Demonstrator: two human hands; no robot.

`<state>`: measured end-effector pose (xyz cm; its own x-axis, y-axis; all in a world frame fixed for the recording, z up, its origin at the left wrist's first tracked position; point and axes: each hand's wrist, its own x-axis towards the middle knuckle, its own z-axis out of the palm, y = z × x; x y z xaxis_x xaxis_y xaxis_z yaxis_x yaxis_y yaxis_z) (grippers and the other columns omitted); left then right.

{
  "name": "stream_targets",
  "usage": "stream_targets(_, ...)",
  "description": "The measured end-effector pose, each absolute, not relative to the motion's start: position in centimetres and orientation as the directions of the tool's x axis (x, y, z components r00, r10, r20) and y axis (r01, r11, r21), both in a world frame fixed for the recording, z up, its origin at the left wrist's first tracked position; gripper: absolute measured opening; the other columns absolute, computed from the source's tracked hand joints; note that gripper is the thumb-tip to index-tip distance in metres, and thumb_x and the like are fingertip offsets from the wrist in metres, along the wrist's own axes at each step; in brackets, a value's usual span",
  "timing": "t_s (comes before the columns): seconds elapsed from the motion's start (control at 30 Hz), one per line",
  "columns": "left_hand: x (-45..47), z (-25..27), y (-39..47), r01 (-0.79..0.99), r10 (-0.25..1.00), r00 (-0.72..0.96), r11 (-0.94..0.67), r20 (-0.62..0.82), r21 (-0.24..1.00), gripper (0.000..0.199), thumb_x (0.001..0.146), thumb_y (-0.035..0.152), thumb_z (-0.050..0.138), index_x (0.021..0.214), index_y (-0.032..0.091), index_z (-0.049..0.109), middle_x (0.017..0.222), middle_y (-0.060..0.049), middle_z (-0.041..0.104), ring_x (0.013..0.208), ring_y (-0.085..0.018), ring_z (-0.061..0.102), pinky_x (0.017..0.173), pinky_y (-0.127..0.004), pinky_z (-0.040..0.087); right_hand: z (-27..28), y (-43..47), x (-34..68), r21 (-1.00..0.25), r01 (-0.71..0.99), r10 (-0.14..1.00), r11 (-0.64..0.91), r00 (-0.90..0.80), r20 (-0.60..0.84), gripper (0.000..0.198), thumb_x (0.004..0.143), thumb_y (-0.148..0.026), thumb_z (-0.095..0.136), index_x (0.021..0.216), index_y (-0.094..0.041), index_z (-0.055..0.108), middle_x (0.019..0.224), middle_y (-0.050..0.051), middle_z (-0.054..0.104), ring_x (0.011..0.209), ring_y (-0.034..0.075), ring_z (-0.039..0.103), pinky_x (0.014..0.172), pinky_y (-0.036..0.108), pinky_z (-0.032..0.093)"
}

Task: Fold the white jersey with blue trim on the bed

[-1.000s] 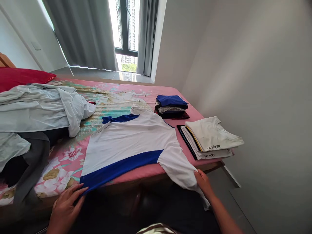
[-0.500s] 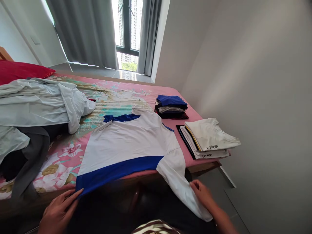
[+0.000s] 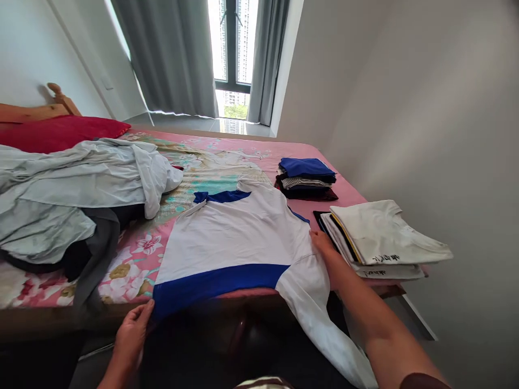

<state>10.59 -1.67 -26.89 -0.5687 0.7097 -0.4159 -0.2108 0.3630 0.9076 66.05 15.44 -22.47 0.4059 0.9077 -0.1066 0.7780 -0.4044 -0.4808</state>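
Note:
A white long-sleeved shirt [image 3: 239, 235] with blue bands at collar and hem lies spread at the bed's front edge. Its near sleeve [image 3: 312, 308] hangs over that edge toward me. Low on the left, my left hand [image 3: 132, 329] pinches the corner of the blue hem between thumb and fingers. My right hand [image 3: 324, 246] reaches across the sleeve to the shirt's right side, near the shoulder, its fingers closed on the fabric edge; the forearm partly covers the sleeve.
Folded white T-shirts [image 3: 365, 229] are stacked on the bed's right corner. Behind them sits a pile of folded dark clothes [image 3: 306, 181], blue on top. A heap of loose clothes [image 3: 81, 178] covers the left side, by a red pillow [image 3: 68, 129]. A wall [image 3: 405, 135] borders the right.
My right hand has moved from beside the hanging sleeve up to the shirt's right shoulder side. My left hand stays at the hem corner. The view has shifted left.

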Motion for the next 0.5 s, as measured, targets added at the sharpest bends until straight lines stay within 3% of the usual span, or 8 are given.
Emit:
stream_targets(0.17,12.8,-25.5,-1.6,-0.207,0.719,-0.508,0.433,-0.474,0.878,0.049,0.061,0.061,0.066,0.080,0.016,0.060,0.072,-0.002,0.064,0.070,-0.018,0.062,0.061,-0.028,0.050,-23.5,14.0,66.4,-0.392,0.790,0.875,-0.472,0.474,-0.098,0.047,0.092,-0.033,0.025,0.118,-0.006,0.054,0.110,0.023,0.061,0.102,0.031,0.058,0.083,0.038,0.041)
stream_targets(0.37,12.9,-25.8,-2.5,0.147,0.812,-0.532,0.368,-0.240,0.918,0.054,0.058,0.071,0.059,0.059,0.018,0.052,0.052,0.005,0.048,0.052,-0.011,0.046,0.053,-0.023,0.037,-25.6,13.0,68.2,-0.269,0.795,0.838,-0.544,0.527,-0.137,0.046,0.090,-0.040,0.031,0.115,-0.009,0.054,0.104,0.023,0.062,0.097,0.035,0.061,0.079,0.044,0.044)
stream_targets(0.43,12.5,-26.0,-2.7,0.223,0.833,-0.508,0.373,-0.219,0.901,0.055,0.059,0.072,0.057,0.056,0.018,0.049,0.049,0.006,0.043,0.049,-0.010,0.042,0.052,-0.023,0.034,-25.4,13.3,67.8,-0.245,0.824,0.855,-0.511,0.516,-0.046,0.043,0.085,-0.039,0.040,0.114,-0.011,0.054,0.106,0.022,0.061,0.099,0.036,0.059,0.080,0.046,0.044)
stream_targets(0.5,12.1,-26.3,-2.6,0.235,0.834,-0.492,0.404,-0.250,0.884,0.054,0.057,0.072,0.059,0.059,0.018,0.053,0.053,0.004,0.048,0.053,-0.012,0.046,0.054,-0.023,0.037,-24.8,13.5,65.9,-0.256,0.900,0.902,-0.353,0.400,0.163,0.040,0.083,-0.036,0.045,0.112,-0.011,0.054,0.107,0.020,0.059,0.103,0.035,0.056,0.085,0.046,0.044)
